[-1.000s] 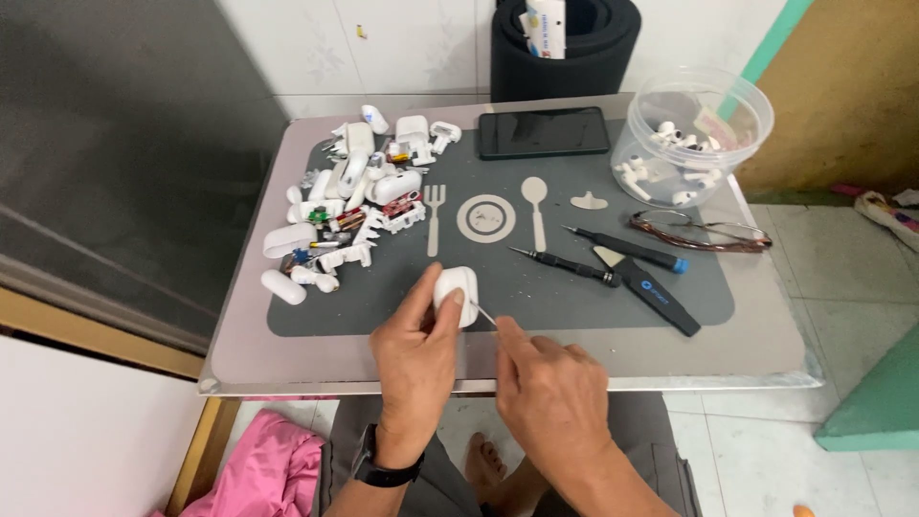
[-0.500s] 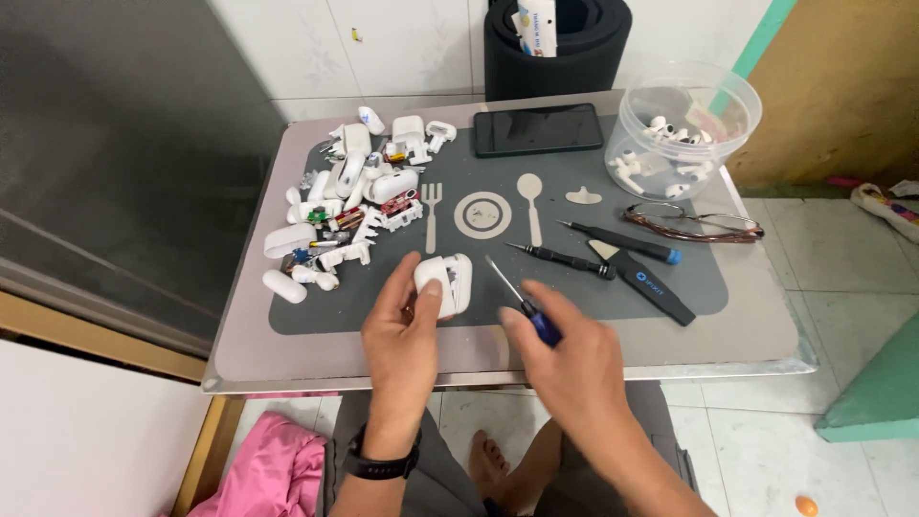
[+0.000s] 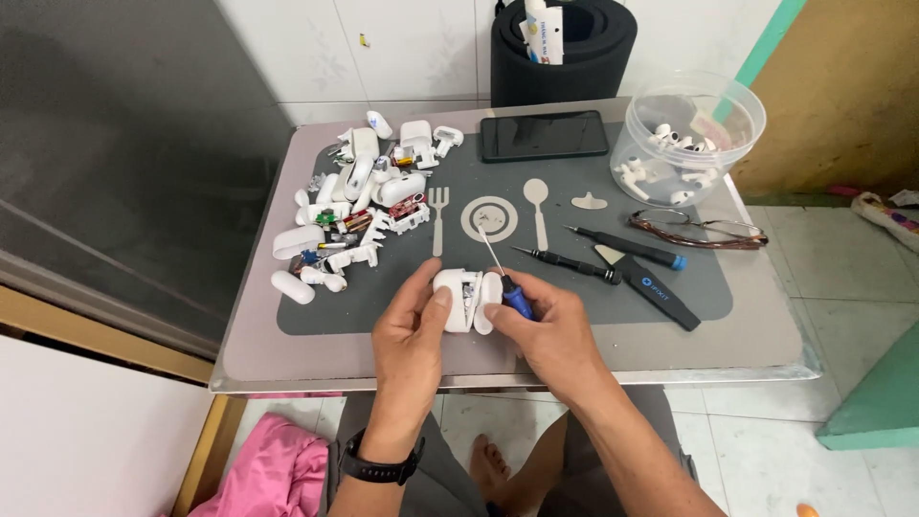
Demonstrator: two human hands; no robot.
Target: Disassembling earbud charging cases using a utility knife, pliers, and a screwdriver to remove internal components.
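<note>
Head view: white earbud case (image 3: 466, 300) held open at lower centre of the worktop (image 3: 766, 325)
Left hand (image 3: 410, 340) grips the case; right hand (image 3: 548, 330) is closed around a small screwdriver (image 3: 505, 282); dismantled white parts (image 3: 364, 206) lie piled upper left; this case looks only partly opened.

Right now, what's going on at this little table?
A person is holding a small white plastic earbud case, split open, in both hands. The left hand cradles it; the right hand also grips a blue-handled screwdriver. A pile of white case parts lies on the grey mat, with a clear plastic tub further back.
</note>
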